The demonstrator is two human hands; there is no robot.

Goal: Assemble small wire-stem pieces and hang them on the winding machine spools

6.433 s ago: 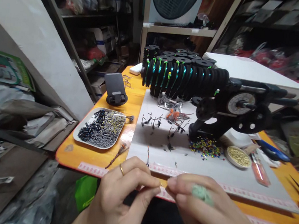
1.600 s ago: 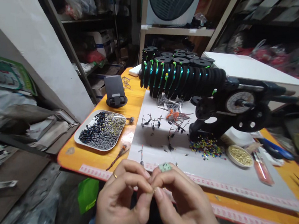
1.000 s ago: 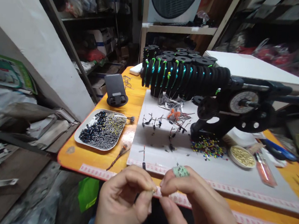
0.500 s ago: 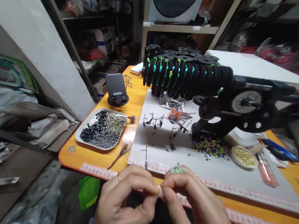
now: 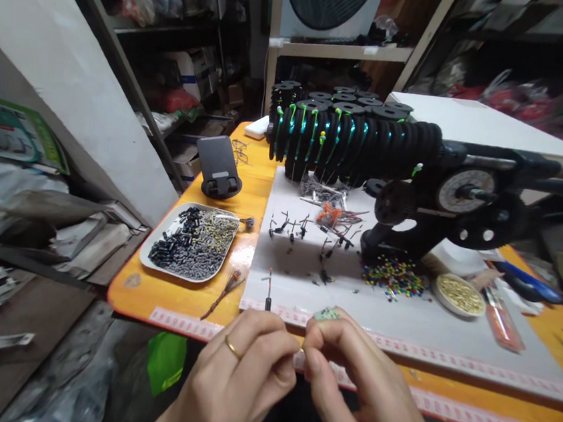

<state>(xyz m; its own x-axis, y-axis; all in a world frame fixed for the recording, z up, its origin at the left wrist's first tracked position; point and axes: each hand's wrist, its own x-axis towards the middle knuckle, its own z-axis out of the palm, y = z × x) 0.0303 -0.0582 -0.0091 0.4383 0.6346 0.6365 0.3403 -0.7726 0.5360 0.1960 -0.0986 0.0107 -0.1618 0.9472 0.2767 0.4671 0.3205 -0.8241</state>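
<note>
My left hand [image 5: 239, 374], with a ring on one finger, is closed in a pinch above the table's front edge. Just beyond its knuckles stands a thin-stemmed piece with a black sleeve [image 5: 268, 297], seemingly held in its fingers, which hide the lower end. My right hand [image 5: 359, 380] is also closed, thumb against index finger. A small green speckled piece [image 5: 325, 314] shows at its curled fingers. Between the two hands' fingertips, almost touching, is a tiny gold-coloured bit [image 5: 302, 349], too small to name. Similar black-sleeved pieces [image 5: 302, 230] lie on the grey board [image 5: 276, 257].
A white tray [image 5: 146, 254] of small black, grey and yellow parts stands at left, near a phone stand [image 5: 218, 167]. Behind the board is a black geared machine [image 5: 465, 190] with ringed rollers. Colourful beads [image 5: 395, 277] and a dish of gold bits [image 5: 460, 295] sit at right.
My left hand has turned slightly, its fingers drawn closer together. The black-sleeved piece and the green speckled piece have both shifted a little left.
</note>
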